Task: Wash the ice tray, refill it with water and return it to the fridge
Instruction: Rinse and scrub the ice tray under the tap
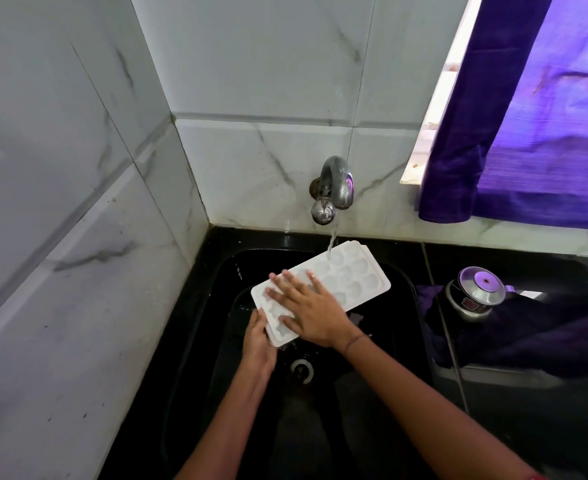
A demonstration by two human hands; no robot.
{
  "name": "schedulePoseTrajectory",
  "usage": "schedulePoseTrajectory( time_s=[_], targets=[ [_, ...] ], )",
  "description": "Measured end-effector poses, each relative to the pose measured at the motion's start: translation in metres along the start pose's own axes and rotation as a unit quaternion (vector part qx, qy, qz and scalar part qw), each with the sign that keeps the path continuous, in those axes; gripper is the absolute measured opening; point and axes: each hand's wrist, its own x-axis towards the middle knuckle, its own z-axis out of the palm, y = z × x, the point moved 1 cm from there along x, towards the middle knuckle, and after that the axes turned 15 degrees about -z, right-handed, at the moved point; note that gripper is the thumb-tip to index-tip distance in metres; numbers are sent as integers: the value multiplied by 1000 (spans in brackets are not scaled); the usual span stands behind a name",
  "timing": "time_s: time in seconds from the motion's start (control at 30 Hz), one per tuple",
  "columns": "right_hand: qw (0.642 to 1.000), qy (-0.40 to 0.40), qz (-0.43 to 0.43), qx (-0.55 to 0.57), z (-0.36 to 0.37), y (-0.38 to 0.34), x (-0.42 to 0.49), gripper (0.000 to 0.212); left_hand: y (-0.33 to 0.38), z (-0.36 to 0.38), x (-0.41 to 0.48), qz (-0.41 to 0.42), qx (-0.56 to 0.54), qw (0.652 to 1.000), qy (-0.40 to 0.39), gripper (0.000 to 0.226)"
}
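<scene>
A white ice tray (351,277) with several round cups is held over the black sink (399,306), tilted with its far end under the chrome tap (334,188). Water runs from the tap onto that far end. My left hand (258,341) grips the tray's near corner from below. My right hand (306,306) lies flat on top of the tray, fingers straight and spread across the cups.
The sink drain (301,370) shows below the tray. A steel pot with a lid (476,294) stands on the black counter (527,410) to the right, on a dark cloth. A purple curtain (527,116) hangs at the window. Marble-tiled walls close in on the left and back.
</scene>
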Motion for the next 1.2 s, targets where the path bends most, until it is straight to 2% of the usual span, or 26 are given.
schedulePoseTrajectory(
  time_s=[0.1,0.23,0.27,0.33,0.4,0.43,0.5,0.57,0.7,0.77,0.87,0.93,1.0,1.03,1.07,1.1,1.17,1.2],
  targets=[
    [996,-28,85,7,-4,37,-20,58,9,-15,0,10,-8,1000,29,23],
    [980,-30,192,38,-9,84,-39,74,15,-37,-1,14,14,997,68,22],
    [975,2,213,54,-15,91,-39,72,16,-40,-1,13,20,997,71,23],
    [952,119,259,115,-32,101,-29,58,17,-42,-2,9,31,997,74,24],
    [903,217,309,203,-54,109,-8,47,16,-43,-3,2,40,996,80,22],
    [883,232,332,235,-61,114,7,47,14,-43,-2,-2,45,996,83,22],
    [860,207,372,281,-68,127,34,55,8,-42,-1,-10,57,995,86,21],
    [863,160,391,277,-70,137,54,64,3,-38,-1,-21,64,994,87,20],
    [832,137,443,303,-61,152,69,58,-5,-26,-4,-37,75,993,79,19],
    [794,150,438,394,-53,162,69,49,-6,-24,-3,-40,82,993,75,21],
    [734,161,399,526,-60,159,60,22,-5,-22,-2,-40,92,993,69,23],
    [695,182,365,593,-69,150,52,27,-2,-21,-1,-35,90,993,69,23],
    [674,202,350,619,-72,141,44,22,3,-21,0,-27,89,993,68,24],
    [672,220,363,607,-71,137,41,18,5,-21,2,-23,91,993,65,24],
    [692,229,385,566,-67,134,35,24,7,-22,3,-18,94,993,62,23],
    [727,230,408,502,-62,132,26,34,10,-22,5,-13,97,993,61,23],
    [812,169,443,340,-51,126,-3,41,17,-22,6,1,98,993,63,24],
    [835,137,449,289,-46,120,-20,42,20,-22,6,9,97,993,63,24]
  ],
)
